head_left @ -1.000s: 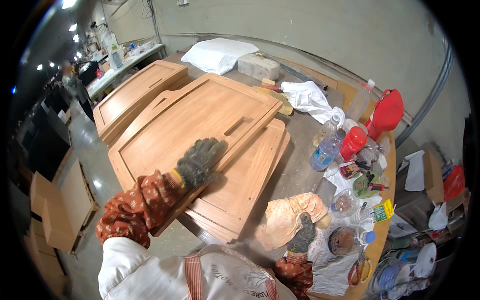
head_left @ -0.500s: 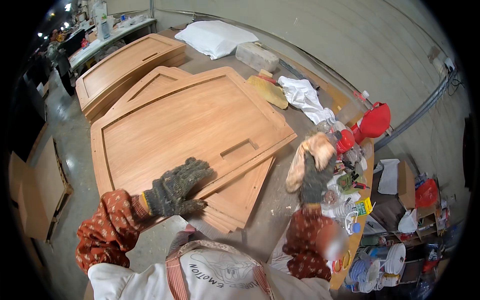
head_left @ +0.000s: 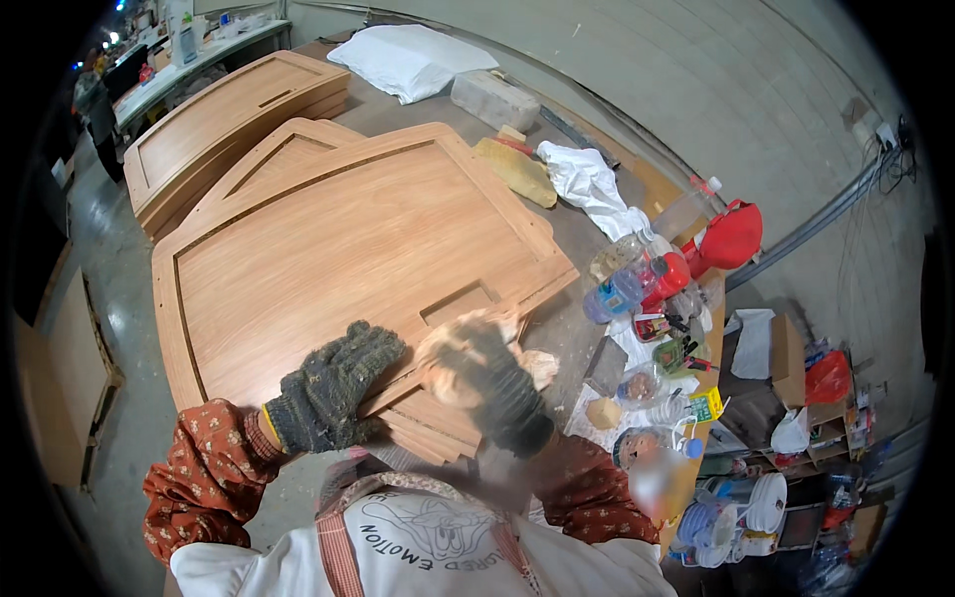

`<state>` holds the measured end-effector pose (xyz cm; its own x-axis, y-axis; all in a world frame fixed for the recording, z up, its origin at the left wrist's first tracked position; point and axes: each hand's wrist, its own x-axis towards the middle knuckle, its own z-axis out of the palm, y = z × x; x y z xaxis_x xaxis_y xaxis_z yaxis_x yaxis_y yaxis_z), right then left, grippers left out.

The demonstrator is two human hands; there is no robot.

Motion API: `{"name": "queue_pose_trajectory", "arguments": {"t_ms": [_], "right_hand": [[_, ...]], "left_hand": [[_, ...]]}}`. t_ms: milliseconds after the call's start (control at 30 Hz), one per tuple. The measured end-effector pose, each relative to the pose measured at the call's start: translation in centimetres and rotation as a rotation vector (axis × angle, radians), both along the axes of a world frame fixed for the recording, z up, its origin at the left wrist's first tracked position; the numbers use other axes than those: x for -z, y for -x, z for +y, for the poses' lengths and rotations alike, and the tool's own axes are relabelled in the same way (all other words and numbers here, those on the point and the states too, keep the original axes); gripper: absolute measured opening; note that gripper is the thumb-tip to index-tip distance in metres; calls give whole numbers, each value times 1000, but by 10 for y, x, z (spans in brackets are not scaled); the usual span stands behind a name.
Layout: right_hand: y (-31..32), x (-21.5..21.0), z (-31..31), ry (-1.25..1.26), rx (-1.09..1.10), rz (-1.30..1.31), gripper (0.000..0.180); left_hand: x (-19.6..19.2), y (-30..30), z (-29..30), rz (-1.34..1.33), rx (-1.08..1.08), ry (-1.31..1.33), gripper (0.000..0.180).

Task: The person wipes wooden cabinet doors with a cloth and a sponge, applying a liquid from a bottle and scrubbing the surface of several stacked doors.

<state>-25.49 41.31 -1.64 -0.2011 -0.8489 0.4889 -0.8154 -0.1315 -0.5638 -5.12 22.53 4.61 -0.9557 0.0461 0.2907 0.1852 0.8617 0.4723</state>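
Observation:
A pale wooden panel (head_left: 318, 259) with a raised frame and a small rectangular slot lies in front of me, on top of other stacked panels (head_left: 428, 423). At its near edge my left hand (head_left: 336, 390), in a dark grey knit glove, is closed over the rim, fingers on top and thumb by the edge. A crumpled beige rag (head_left: 540, 368) is in my right hand (head_left: 505, 393), gloved alike and smeared by motion. That hand presses the rag on the panel's near edge, right of my left hand and just below the slot.
Further wooden panels (head_left: 234, 124) are piled at the back left. Along the table's right side stand plastic bottles (head_left: 614, 296), a red scoop-like thing (head_left: 731, 237) and small tools. A white bag (head_left: 413, 60), a clear plastic box (head_left: 494, 98) and a yellow cloth (head_left: 517, 171) lie behind.
My right hand has swung left with the rag, from above the bottles onto the panel's near edge. My left hand keeps its place on the panel. The whole view has shifted slightly.

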Motion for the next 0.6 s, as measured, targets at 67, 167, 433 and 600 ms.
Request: {"name": "queue_pose_trajectory", "arguments": {"t_ms": [67,167,433,600], "right_hand": [[26,-10,-3,-7,139,-97,55],[111,-8,19,63,460,-35,50],[34,-7,3,-97,545,295,58],[86,-7,10,-78,602,242,55]], "left_hand": [[-3,-4,0,-36,-16,-4,90],[-2,2,6,-78,-27,-29,88],[-4,-4,3,-102,-31,-2,83],[9,-7,1,-91,28,12,81]]}}
